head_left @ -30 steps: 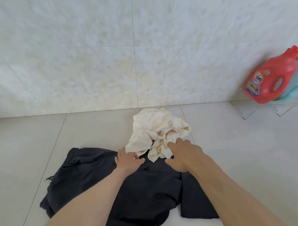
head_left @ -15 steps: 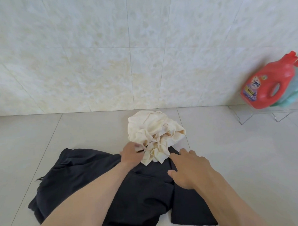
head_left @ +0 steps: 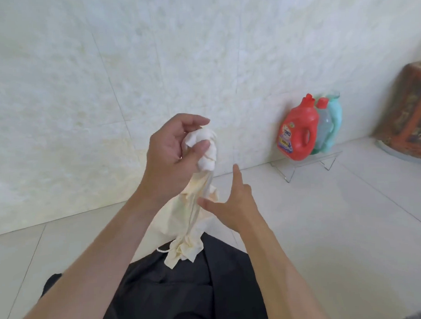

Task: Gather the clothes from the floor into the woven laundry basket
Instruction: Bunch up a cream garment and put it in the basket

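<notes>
L hand [head_left: 171, 156] grips cream garment [head_left: 190, 219], hem prob. above black garment [head_left: 176, 291]; R hand [head_left: 232, 204] spread, empty; tiled floor [head_left: 326, 227] to right.

A red detergent bottle [head_left: 299, 132], a clear bottle with a red cap [head_left: 324, 124] and a teal bottle [head_left: 335, 116] stand touching in a row on a clear stand [head_left: 307, 162] against the pale marbled wall tiles [head_left: 106, 79]. Well to their right, on the white floor [head_left: 338, 226], sits a blurred reddish-brown patterned object [head_left: 408, 112].

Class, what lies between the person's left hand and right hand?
In the head view, the crumpled cream cloth garment: gripped at its top by the left hand, it hangs down beside the open right hand.
</notes>
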### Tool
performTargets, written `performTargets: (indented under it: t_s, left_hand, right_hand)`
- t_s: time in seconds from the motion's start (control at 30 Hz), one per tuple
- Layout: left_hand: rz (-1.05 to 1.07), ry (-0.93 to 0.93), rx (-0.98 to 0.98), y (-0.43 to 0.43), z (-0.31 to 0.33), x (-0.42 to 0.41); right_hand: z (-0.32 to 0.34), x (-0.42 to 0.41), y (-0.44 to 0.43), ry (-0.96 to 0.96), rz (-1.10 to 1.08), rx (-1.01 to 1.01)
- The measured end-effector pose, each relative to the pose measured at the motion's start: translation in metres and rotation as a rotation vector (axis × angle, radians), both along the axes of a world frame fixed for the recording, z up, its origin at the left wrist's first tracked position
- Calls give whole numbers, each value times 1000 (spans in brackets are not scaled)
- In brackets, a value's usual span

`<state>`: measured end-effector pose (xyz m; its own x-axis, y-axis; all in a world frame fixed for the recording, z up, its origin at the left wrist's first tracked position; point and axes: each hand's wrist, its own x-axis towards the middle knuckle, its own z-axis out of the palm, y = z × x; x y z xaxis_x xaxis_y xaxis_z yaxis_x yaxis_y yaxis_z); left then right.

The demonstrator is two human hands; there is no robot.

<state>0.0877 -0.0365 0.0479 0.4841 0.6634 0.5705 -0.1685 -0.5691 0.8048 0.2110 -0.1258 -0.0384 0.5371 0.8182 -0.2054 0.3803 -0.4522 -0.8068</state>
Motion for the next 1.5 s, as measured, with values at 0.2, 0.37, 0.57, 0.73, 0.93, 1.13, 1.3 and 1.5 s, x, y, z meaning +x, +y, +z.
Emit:
performTargets:
  t_s: [0.2,0.37,0.57,0.73,0.93,1.13,1.3,1.5]
  left_hand:
    - [-93,-63,-30,-46,61,15]
    - [46,271,-379,-32,-33,9]
    - [-48,791,-538,-23,-192,-54]
    - [287,501,-645,3,-172,-28]
    - [418,170,-510,21,-49,-29]
    - [351,-4,-456,6,39,-33]
    - [113,-254,-767,-5,72,-29]
    - [-166,-65,-662,-1,63,-41]
  right_hand:
    - [-1,-13,-9,64,-27,122]
    - [6,-10,-12,186,-134,166]
    - [26,-2,-7,432,-124,413]
    - [56,-4,-17,645,-144,566]
    - [41,21,-28,-107,-381,-30]
    - [48,10,-32,-220,-157,66]
    - [55,-42,-10,260,345,542]
    - [45,-46,2,365,-103,649]
